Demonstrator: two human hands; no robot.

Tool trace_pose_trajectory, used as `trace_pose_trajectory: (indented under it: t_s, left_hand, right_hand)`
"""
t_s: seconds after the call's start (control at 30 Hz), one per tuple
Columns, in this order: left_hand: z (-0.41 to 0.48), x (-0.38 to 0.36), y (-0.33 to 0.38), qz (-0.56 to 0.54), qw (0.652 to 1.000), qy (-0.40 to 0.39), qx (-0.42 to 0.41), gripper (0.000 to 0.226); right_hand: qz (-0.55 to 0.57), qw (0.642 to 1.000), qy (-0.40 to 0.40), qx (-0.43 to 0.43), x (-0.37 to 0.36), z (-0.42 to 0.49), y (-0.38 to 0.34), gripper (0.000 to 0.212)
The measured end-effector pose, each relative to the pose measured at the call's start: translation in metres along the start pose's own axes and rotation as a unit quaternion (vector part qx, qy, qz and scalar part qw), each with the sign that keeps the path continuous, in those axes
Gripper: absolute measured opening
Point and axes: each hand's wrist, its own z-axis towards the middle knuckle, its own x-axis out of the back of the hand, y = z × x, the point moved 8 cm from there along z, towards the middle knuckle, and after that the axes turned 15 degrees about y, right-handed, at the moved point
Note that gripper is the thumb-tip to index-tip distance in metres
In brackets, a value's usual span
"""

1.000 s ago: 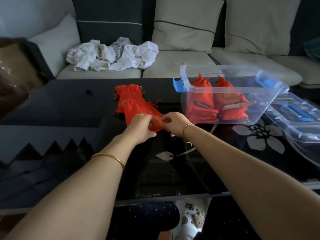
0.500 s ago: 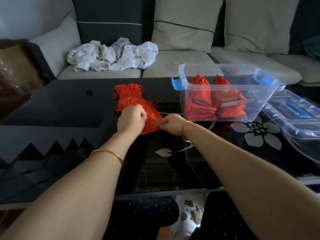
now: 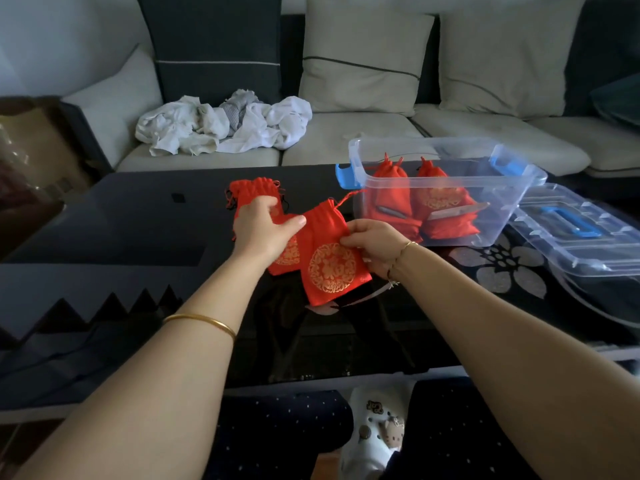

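Lifted just above the dark glass worktop (image 3: 138, 220), near its middle: a red drawstring pouch (image 3: 329, 268) with a round gold emblem, mouth gathered, cord trailing up toward the box. Pinched at its right edge by the right hand (image 3: 377, 247), fingertips curled onto the cloth. Gripped at the upper left by the left hand (image 3: 261, 230), thumb laid across the cloth, fingers curled behind. Under that same hand, partly covered and overlapped by the first, a second red pouch (image 3: 287, 256) with the same gold print. Farther back on the worktop, partly hidden by the left hand's fingers, a third red pouch (image 3: 254, 192), gathered mouth away from the person.

Just right of the pouches, standing open on the worktop: a clear plastic box (image 3: 509, 199) with blue latches at both ends. Inside, at least two filled red pouches (image 3: 389, 199), upright, leaning together, tied tops up, gold print on the right one. Exact count unclear through the wall. Close beside the box on its right, a clear lid (image 3: 595, 258) with a blue handle, lying on the worktop.

Beyond the worktop, a pale sofa (image 3: 329, 133) with a heap of white clothes (image 3: 225, 123) on the seat.
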Motion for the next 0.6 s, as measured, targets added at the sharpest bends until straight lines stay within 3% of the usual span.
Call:
trace_pose_trajectory:
  t_s: [0.07,0.17,0.33,0.43,0.6]
  left_hand:
    - [-0.004,-0.006,0.001,-0.055,0.996,-0.046,0.045,0.070]
    - [-0.015,-0.020,0.016,-0.130,0.983,-0.114,0.054,0.060]
    - [-0.021,-0.026,0.037,-0.127,0.984,-0.124,-0.009,0.017]
    - [-0.022,-0.023,0.051,-0.120,0.986,-0.110,-0.044,0.014]
    - [-0.022,-0.021,0.058,-0.109,0.986,-0.104,-0.075,0.013]
  right_hand:
    - [-0.003,1.000,-0.014,0.014,0.009,-0.008,-0.004,0.028]
    - [0.002,1.000,-0.016,0.020,0.025,-0.016,-0.006,0.028]
    - [0.014,1.000,0.006,0.016,0.045,-0.018,-0.008,0.028]
    - [0.071,0.997,0.034,0.016,0.056,-0.016,-0.015,0.031]
    - [0.147,0.986,0.069,0.030,0.063,-0.017,-0.025,0.018]
